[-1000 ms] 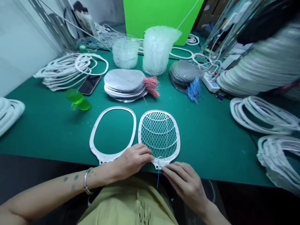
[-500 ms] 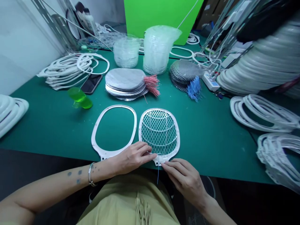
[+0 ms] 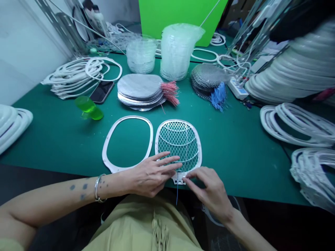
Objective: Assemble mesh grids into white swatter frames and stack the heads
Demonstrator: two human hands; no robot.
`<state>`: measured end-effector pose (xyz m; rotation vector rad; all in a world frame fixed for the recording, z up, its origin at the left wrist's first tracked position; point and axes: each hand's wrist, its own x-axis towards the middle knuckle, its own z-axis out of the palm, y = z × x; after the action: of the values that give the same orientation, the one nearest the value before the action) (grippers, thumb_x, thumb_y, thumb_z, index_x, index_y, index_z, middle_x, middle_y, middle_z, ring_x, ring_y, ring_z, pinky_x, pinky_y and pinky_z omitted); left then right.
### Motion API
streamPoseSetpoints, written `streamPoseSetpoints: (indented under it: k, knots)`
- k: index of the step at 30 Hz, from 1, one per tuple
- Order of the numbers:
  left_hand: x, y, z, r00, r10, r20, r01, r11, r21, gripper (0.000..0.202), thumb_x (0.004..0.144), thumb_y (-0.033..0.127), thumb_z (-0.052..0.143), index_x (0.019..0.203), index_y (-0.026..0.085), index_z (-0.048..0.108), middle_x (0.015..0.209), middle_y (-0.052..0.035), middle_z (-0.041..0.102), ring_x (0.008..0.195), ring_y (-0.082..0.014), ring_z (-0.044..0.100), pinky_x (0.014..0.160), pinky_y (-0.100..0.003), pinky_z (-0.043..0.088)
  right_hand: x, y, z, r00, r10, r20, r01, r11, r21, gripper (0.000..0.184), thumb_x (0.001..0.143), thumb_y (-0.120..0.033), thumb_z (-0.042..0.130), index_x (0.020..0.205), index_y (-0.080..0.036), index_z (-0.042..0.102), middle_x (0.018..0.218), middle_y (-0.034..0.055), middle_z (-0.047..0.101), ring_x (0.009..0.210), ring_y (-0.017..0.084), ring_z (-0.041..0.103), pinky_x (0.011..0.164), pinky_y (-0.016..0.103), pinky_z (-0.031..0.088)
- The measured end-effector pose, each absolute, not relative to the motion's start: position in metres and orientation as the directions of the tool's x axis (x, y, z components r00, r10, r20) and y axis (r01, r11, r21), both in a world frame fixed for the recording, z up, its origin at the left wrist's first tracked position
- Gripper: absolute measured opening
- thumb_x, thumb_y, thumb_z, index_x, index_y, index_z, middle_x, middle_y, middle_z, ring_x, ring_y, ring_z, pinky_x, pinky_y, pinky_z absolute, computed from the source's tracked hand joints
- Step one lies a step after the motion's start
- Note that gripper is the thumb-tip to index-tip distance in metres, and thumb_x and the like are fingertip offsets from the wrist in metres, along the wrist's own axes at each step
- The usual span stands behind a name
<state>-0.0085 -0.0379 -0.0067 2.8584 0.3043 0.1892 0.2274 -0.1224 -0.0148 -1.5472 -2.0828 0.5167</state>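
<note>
In front of me lies a white oval frame (image 3: 200,146) with silvery wire mesh (image 3: 172,137) inside and white curved ribs across it. A thin blue wire (image 3: 177,194) runs over its bottom tab and hangs past the table edge. My left hand (image 3: 151,175) is over the lower left of this frame, its fingers spread above the mesh, its thumb mostly hidden. At the right side of the tab, the thumb and forefinger of my right hand (image 3: 210,191) come together in a pinch; what is between them is too small to make out. A second white frame (image 3: 104,150), without mesh, lies left.
Behind are stacked mesh sheets with red wires (image 3: 138,87) and with blue wires (image 3: 206,78). Clear plastic stacks (image 3: 174,52) stand farther back. White frames (image 3: 70,76) pile up left, others (image 3: 295,125) right. A phone (image 3: 102,92) and green tape dispenser (image 3: 90,108) lie left.
My left hand's fingers have lifted and spread over the mesh. My right hand has risen slightly, its thumb and forefinger now pinched at the tab. The frames have stayed in place.
</note>
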Motion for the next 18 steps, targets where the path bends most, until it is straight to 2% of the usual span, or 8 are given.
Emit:
streamPoseSetpoints:
  k: [2, 5, 7, 11, 13, 15, 16, 18]
  knots:
    - [-0.01, -0.034, -0.003, 0.98, 0.195, 0.05, 0.166, -0.924, 0.344, 0.048, 0.087, 0.022, 0.053, 0.134, 0.011, 0.052, 0.147, -0.0104, 0.044, 0.143, -0.0285, 0.026, 0.12, -0.047, 0.018, 0.227, -0.105, -0.012, -0.203, 0.979, -0.003, 0.806, 0.166, -0.568, 0.019, 0.086, -0.035, 0.066, 0.075, -0.022, 0.057, 0.075, -0.0021, 0.065, 0.071, 0.015, 0.058, 0.069, 0.032, 0.037]
    - [-0.013, -0.027, 0.0, 0.979, 0.198, -0.04, 0.193, -0.861, 0.471, 0.049, 0.093, 0.021, 0.046, 0.142, 0.016, 0.045, 0.148, -0.0059, 0.044, 0.142, -0.0236, 0.03, 0.12, -0.042, 0.021, 0.226, -0.081, -0.008, -0.248, 0.931, -0.268, 0.842, 0.07, -0.535, 0.029, 0.082, -0.038, 0.07, 0.066, -0.022, 0.051, 0.07, -0.0047, 0.066, 0.065, 0.014, 0.057, 0.063, 0.03, 0.032]
    - [-0.013, -0.024, -0.002, 0.976, 0.199, -0.083, 0.212, -0.82, 0.532, 0.048, 0.095, 0.02, 0.044, 0.143, 0.019, 0.044, 0.148, -0.0036, 0.042, 0.142, -0.0216, 0.03, 0.12, -0.04, 0.022, 0.226, -0.072, -0.006, -0.258, 0.908, -0.33, 0.864, 0.064, -0.5, 0.032, 0.081, -0.039, 0.071, 0.065, -0.022, 0.05, 0.07, -0.0052, 0.067, 0.065, 0.014, 0.058, 0.063, 0.03, 0.03]
    - [-0.015, -0.027, -0.009, 0.974, 0.223, -0.037, 0.205, -0.799, 0.565, 0.049, 0.094, 0.019, 0.044, 0.143, 0.02, 0.043, 0.149, -0.0037, 0.041, 0.143, -0.0212, 0.027, 0.12, -0.041, 0.021, 0.225, -0.074, -0.006, -0.28, 0.922, -0.267, 0.881, 0.136, -0.454, 0.031, 0.083, -0.038, 0.07, 0.067, -0.022, 0.049, 0.07, -0.005, 0.065, 0.066, 0.014, 0.058, 0.062, 0.03, 0.029]
    - [-0.017, -0.027, -0.01, 0.977, 0.212, 0.01, 0.17, -0.809, 0.563, 0.048, 0.095, 0.022, 0.046, 0.143, 0.022, 0.043, 0.148, -0.0026, 0.042, 0.143, -0.0198, 0.028, 0.12, -0.04, 0.021, 0.227, -0.079, -0.011, -0.313, 0.93, -0.194, 0.866, 0.196, -0.459, 0.03, 0.084, -0.04, 0.069, 0.068, -0.022, 0.05, 0.069, -0.0051, 0.064, 0.065, 0.014, 0.059, 0.062, 0.03, 0.032]
    - [-0.022, -0.021, -0.009, 0.972, 0.233, 0.038, 0.177, -0.825, 0.537, 0.046, 0.098, 0.028, 0.044, 0.144, 0.026, 0.04, 0.149, -0.0005, 0.041, 0.143, -0.0181, 0.027, 0.12, -0.039, 0.02, 0.231, -0.085, -0.019, -0.311, 0.947, -0.074, 0.868, 0.252, -0.428, 0.029, 0.083, -0.048, 0.066, 0.075, -0.023, 0.054, 0.074, -0.0024, 0.066, 0.07, 0.017, 0.062, 0.064, 0.032, 0.037]
    - [-0.025, -0.016, -0.008, 0.953, 0.299, 0.047, 0.235, -0.831, 0.504, 0.047, 0.099, 0.032, 0.043, 0.146, 0.027, 0.037, 0.151, -0.0008, 0.038, 0.144, -0.0185, 0.026, 0.12, -0.041, 0.018, 0.232, -0.087, -0.024, -0.289, 0.957, 0.013, 0.884, 0.272, -0.381, 0.031, 0.082, -0.055, 0.064, 0.083, -0.024, 0.058, 0.083, 0.0012, 0.068, 0.079, 0.021, 0.064, 0.069, 0.034, 0.041]
    - [-0.033, -0.004, -0.009, 0.859, 0.509, 0.061, 0.445, -0.8, 0.401, 0.058, 0.099, 0.045, 0.042, 0.15, 0.024, 0.027, 0.155, -0.0055, 0.029, 0.146, -0.0233, 0.019, 0.12, -0.047, 0.013, 0.235, -0.091, -0.034, -0.247, 0.951, 0.184, 0.924, 0.289, -0.252, 0.054, 0.08, -0.064, 0.059, 0.114, -0.023, 0.059, 0.115, 0.0114, 0.066, 0.109, 0.032, 0.059, 0.082, 0.044, 0.045]
